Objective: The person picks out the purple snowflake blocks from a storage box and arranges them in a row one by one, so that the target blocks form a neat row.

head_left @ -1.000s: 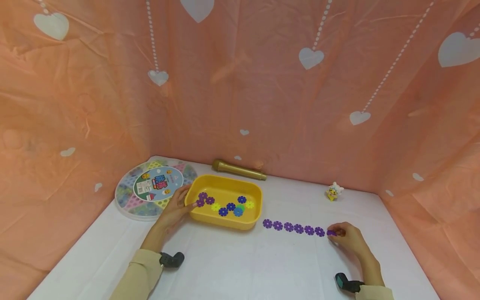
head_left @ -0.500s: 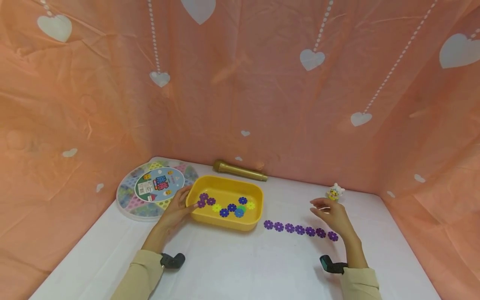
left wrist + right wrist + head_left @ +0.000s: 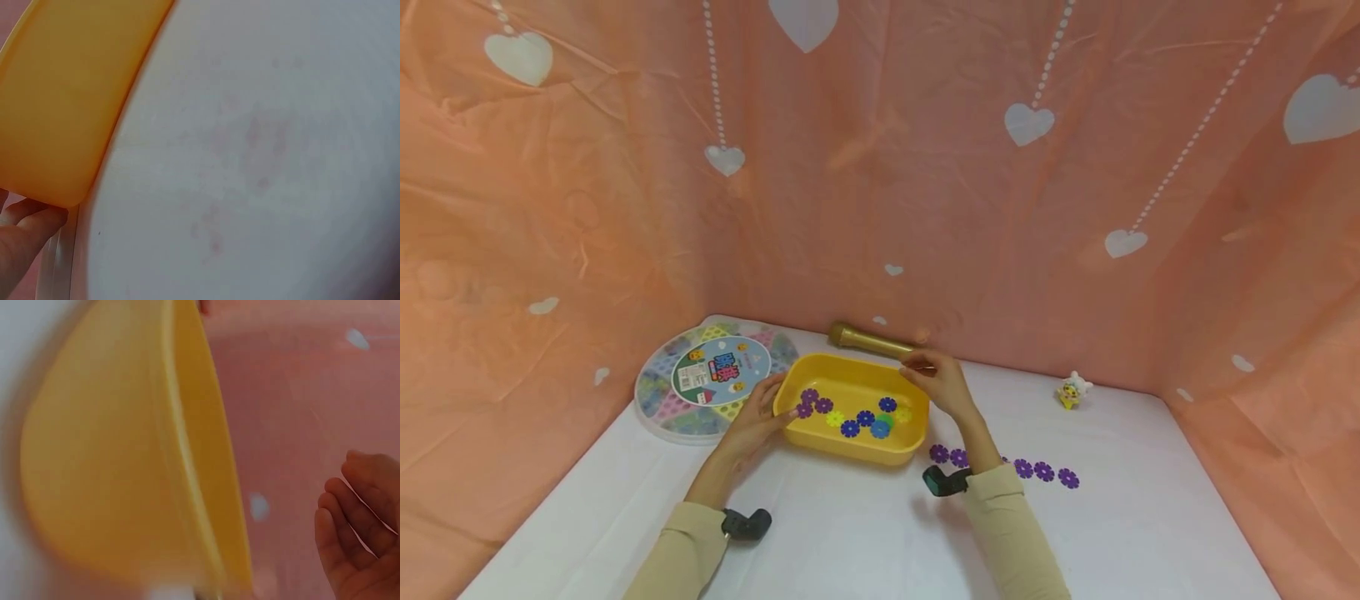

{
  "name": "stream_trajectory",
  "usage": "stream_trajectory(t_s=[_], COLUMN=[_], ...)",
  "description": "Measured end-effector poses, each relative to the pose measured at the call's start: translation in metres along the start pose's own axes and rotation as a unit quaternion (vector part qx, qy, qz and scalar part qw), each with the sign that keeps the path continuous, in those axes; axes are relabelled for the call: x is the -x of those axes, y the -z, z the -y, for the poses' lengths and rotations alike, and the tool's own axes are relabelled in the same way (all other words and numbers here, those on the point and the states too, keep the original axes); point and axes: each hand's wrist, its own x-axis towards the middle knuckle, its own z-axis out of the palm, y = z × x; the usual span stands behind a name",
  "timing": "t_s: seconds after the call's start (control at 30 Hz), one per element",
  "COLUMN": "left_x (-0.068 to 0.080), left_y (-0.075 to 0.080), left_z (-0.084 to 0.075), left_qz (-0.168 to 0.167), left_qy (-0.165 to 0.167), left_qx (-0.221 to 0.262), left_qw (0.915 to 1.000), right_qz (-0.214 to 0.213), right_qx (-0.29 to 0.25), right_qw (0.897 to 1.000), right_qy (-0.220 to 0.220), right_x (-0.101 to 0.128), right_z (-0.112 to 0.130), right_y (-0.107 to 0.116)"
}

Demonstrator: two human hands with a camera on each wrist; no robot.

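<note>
Purple row [image 3: 1043, 471]: a line of purple flower discs lies flat on the white table [image 3: 865, 542], lower right of centre in the head view, partly behind the right forearm; these look sorted out of the tray.
Yellow tray [image 3: 850, 442]: centre of the frame, holding a few purple discs [image 3: 813, 403] at its left end and blue, yellow and green ones (a small cluster) toward the right; the purple ones are probably what is left.
Right hand [image 3: 942, 382]: over the tray's far right rim, fingers loosely spread and holding nothing; whether it touches the rim is hard to tell.
Left hand [image 3: 758, 415]: grips the tray's left end, thumb over the rim.
Beyond: round game box [image 3: 711, 379] left, gold microphone [image 3: 868, 340] behind, small toy figure [image 3: 1072, 389] right.
</note>
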Motion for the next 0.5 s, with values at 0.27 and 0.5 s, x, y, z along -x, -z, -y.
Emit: stream_trajectory(t_s=[0.27, 0.5], left_x=[0.001, 0.001], left_y=[0.0, 0.001], left_z=[0.001, 0.002], left_qz=[0.008, 0.015], left_qy=[-0.015, -0.021], left_qx=[0.008, 0.006], left_qw=[0.9998, 0.9996], right_qz=[0.065, 0.074], right_qx=[-0.039, -0.059], right_qw=[0.997, 0.995], right_qy=[0.007, -0.008], right_x=[-0.019, -0.027], right_z=[0.02, 0.023], right_y=[-0.055, -0.08])
